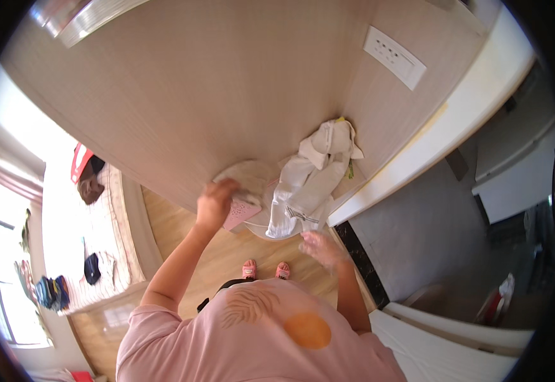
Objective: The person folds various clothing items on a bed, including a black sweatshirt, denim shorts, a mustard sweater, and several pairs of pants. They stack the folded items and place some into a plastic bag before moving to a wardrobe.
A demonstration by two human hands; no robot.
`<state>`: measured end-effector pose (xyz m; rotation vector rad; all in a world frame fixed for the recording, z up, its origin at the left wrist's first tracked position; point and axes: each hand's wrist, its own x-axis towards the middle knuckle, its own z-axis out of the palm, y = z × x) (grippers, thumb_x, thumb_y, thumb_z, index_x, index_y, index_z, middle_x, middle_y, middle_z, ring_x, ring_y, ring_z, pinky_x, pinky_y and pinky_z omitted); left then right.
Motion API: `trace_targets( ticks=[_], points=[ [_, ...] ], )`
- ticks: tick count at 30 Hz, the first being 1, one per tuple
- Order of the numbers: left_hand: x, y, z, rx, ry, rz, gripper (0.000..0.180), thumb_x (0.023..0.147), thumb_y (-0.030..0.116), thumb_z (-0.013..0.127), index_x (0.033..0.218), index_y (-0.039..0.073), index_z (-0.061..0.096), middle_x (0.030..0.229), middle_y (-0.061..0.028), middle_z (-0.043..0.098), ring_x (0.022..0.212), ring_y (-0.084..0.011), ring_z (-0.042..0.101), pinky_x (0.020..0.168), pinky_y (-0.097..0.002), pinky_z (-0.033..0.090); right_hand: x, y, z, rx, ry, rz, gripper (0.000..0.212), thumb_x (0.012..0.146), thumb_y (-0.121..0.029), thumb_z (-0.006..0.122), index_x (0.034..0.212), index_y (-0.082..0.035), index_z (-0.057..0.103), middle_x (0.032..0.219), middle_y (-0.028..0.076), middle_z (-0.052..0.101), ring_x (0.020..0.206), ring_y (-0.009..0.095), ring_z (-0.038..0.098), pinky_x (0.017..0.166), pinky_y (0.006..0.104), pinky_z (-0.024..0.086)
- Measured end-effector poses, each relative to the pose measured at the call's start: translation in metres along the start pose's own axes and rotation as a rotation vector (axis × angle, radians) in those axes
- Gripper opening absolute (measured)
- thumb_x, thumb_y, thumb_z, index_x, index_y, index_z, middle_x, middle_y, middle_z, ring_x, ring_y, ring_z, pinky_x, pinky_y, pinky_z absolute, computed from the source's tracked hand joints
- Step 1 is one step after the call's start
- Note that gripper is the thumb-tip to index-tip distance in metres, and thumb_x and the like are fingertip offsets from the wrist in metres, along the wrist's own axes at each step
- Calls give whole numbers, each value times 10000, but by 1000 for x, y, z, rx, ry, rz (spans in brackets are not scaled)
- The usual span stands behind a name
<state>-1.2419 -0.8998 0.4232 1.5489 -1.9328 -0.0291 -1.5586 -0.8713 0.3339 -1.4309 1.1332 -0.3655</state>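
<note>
My left hand (215, 205) is over the left side of a round stool-like surface, beside a beige cloth item (252, 176) and a pink perforated piece (242, 214). Motion smears its fingers, so their grip does not show. A white garment (306, 178) with a small dark striped detail lies across the surface's right side, its upper end bunched against the wall. My right hand (324, 249) is just below the garment's lower right edge. It is blurred too, and I cannot tell whether its fingertips touch the fabric.
A beige wall panel (226, 83) rises directly ahead, with a white socket plate (395, 57) at upper right. Past a white door frame on the right lies a grey-floored room (411, 210). A bed (109, 223) with clothes stands at left. My feet in pink sandals (249, 269) are below.
</note>
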Motion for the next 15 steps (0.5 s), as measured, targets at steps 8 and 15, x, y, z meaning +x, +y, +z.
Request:
trace_targets(
  ticks=[8, 15],
  points=[
    [-132, -39, 11, -173, -531, -291, 535, 803, 194, 584, 1293, 162, 373, 1382, -203, 283, 1171, -405, 407, 944, -451, 395, -6, -10, 38, -211, -162, 128, 447, 794, -206, 663, 1158, 8, 517, 1109, 150, 577, 979, 191, 569, 836, 315, 458],
    [-251, -70, -63, -163, -1223, -804, 611, 737, 260, 640, 1295, 143, 421, 1369, -171, 340, 1178, -337, 427, 1038, -359, 280, 41, -61, 158, -613, -746, -103, 429, 801, -285, 600, 1180, -92, 538, 1116, 157, 588, 1016, 266, 563, 889, 389, 424]
  ],
)
